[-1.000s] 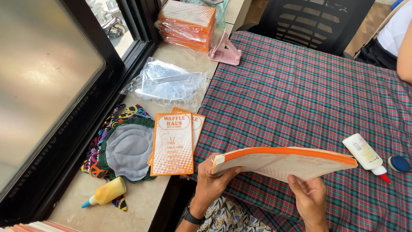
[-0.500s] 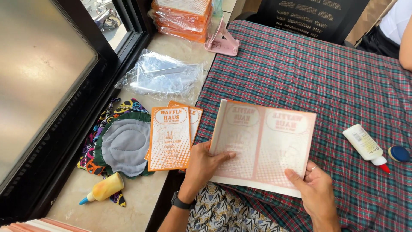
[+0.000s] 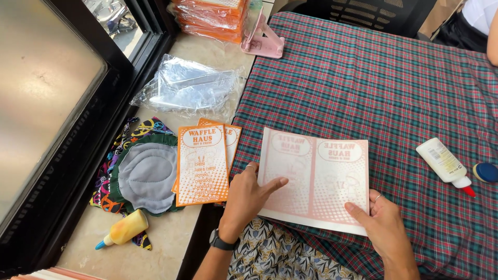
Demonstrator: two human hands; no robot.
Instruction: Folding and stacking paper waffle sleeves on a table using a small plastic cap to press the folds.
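A pale printed paper sheet (image 3: 315, 181) lies flat, faint orange print showing through, at the near edge of the tabletop (image 3: 373, 88), which is covered by a red-and-green plaid cloth. The left hand (image 3: 248, 199) rests on the sheet's left half, its fingers (image 3: 274, 184) spread flat and pressing down, gripping nothing; a dark watch sits on that wrist. The right hand (image 3: 381, 223) lies at the sheet's lower right corner, fingers loose and flat on the paper, thumb along the edge. Just left of the sheet, on a stone ledge (image 3: 155, 243), sit two overlapping orange printed paper bags (image 3: 203, 165), beside a grey round fabric pad (image 3: 148, 176) and a yellow glue bottle (image 3: 124, 228). To the right, well apart, a white glue bottle (image 3: 445, 165) lies on the cloth with a blue cap (image 3: 486, 172) just beside it.
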